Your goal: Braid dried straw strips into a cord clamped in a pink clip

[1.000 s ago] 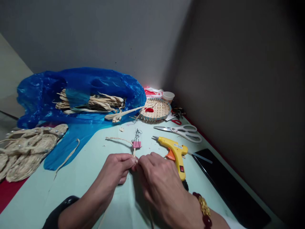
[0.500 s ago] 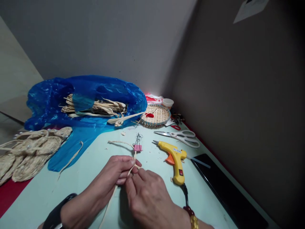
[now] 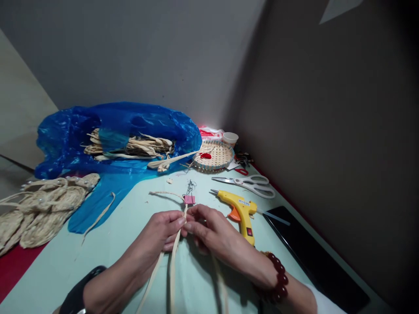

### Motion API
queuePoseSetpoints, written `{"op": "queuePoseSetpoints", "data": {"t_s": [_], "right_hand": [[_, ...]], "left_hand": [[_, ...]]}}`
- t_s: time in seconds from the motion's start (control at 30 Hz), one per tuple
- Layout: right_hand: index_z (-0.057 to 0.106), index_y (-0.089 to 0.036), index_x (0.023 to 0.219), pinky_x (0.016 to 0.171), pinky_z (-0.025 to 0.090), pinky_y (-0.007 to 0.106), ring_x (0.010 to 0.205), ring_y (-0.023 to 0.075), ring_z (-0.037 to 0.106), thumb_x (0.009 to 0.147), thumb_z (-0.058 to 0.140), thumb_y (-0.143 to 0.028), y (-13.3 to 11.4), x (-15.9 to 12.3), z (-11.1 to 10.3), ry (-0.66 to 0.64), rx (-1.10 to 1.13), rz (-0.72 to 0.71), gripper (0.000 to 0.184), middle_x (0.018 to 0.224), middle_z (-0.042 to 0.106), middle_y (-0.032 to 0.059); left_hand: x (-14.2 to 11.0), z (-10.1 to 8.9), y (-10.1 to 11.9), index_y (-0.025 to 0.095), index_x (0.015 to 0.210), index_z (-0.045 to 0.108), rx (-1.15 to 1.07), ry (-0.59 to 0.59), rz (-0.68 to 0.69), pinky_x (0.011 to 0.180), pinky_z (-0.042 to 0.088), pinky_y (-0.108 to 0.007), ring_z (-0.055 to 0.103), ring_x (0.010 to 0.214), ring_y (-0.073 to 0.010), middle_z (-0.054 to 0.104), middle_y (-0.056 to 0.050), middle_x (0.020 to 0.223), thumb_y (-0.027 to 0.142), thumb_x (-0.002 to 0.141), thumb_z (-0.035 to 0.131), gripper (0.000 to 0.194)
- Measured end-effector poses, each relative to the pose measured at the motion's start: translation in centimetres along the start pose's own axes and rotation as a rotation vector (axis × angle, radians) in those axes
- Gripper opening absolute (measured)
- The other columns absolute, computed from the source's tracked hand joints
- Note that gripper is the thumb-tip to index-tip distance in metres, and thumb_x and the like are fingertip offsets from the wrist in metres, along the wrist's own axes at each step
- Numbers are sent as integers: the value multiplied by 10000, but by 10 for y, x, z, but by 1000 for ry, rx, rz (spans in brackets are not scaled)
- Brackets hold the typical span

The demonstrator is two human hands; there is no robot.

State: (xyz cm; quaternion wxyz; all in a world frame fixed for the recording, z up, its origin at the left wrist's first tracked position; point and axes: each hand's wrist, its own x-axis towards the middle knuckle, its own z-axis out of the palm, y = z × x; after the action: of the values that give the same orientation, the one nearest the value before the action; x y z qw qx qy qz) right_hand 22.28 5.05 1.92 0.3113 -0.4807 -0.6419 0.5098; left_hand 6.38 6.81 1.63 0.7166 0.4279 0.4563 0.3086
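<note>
pinching the pale braid (image 3: 186, 212) between thumb and fingers of the left hand (image 3: 163, 229), close below the pink clip (image 3: 189, 199) on the bench (image 3: 124, 253). touching the same spot from the other side with the right hand (image 3: 214, 231), thumb and forefinger arched, tips nearly meeting; cannot tell whether gripping the braid or only pressing against it. can hardly see the crossing itself, covered by fingertips. can follow a thin braided tail (image 3: 165, 193) leftward from the clip, but cannot make out the dark wiry tangle (image 3: 190, 186) just behind it.

can trace a middle strand (image 3: 173, 266) down from the hands, a left strand (image 3: 151, 279) out from under the left hand, and a blurred right strand (image 3: 221, 279) from beneath the right, all cut off at the bottom edge.

lose the lower handle of the yellow glue gun (image 3: 240, 207) behind the right forearm. cannot identify the black slab (image 3: 314, 257) beside it. see scissors (image 3: 245, 182) beyond the gun, and woven pieces (image 3: 52, 209) cut off at the left edge. can make out only part of the fibre bundle (image 3: 140, 147), half veiled by the blue bag (image 3: 118, 113).
</note>
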Motion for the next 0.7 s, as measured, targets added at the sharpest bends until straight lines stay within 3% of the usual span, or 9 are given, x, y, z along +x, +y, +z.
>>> {"op": "queuePoseSetpoints", "data": {"t_s": [0.1, 0.2, 0.27, 0.37, 0.5, 0.6, 0.7], "right_hand": [[608, -167, 879, 640, 414, 240, 715, 144, 567, 929, 477, -288, 4, 4, -2, 66, -129, -23, 185, 799, 628, 29], [613, -170, 960, 731, 414, 263, 835, 172, 583, 919, 440, -197, -1, 2, -1, 74, -219, -56, 179, 872, 657, 51], [607, -169, 969, 726, 402, 268, 842, 182, 582, 919, 414, -178, -7, -3, 2, 104, -315, -57, 200, 879, 658, 63], [599, -165, 805, 648, 364, 257, 734, 169, 556, 926, 396, -189, -14, -7, 4, 131, -444, -46, 238, 760, 635, 50], [624, -166, 692, 593, 318, 229, 593, 108, 478, 902, 447, -180, -10, -1, 1, 102, -307, -126, 275, 626, 589, -13], [674, -154, 669, 551, 295, 221, 564, 98, 438, 869, 487, -185, -3, 3, 0, 117, -175, -111, 275, 576, 562, -21], [697, -131, 674, 536, 300, 222, 572, 106, 442, 841, 522, -223, -1, 5, 2, 150, -67, -46, 258, 592, 591, 1]], "left_hand": [[1, 2, -2, 132, 717, 575, -39, 27, 14, 397, 92, -166, 204, 408, -6, 499, 53, 562, 358, 706, 705, 261], [1, 3, -5, 168, 853, 526, -28, 65, 50, 385, 89, -155, 229, 384, -11, 552, 57, 554, 391, 719, 695, 310], [2, 4, -8, 198, 924, 467, 6, 93, 75, 383, 101, -150, 238, 369, -16, 561, 73, 540, 404, 740, 671, 343], [1, 6, -10, 218, 950, 419, 43, 105, 115, 392, 126, -151, 248, 370, -24, 544, 93, 547, 382, 760, 631, 328], [-4, 7, -6, 238, 984, 429, 188, 144, 173, 431, 230, -176, 370, 416, -77, 552, 88, 587, 348, 777, 578, 278], [-11, 7, 1, 245, 983, 483, 486, 208, 264, 567, 374, -252, 549, 580, -170, 617, 54, 623, 315, 819, 529, 184], [-17, 6, 8, 248, 944, 522, 754, 240, 327, 697, 400, -292, 617, 722, -217, 685, 27, 693, 276, 849, 485, 106]]}}
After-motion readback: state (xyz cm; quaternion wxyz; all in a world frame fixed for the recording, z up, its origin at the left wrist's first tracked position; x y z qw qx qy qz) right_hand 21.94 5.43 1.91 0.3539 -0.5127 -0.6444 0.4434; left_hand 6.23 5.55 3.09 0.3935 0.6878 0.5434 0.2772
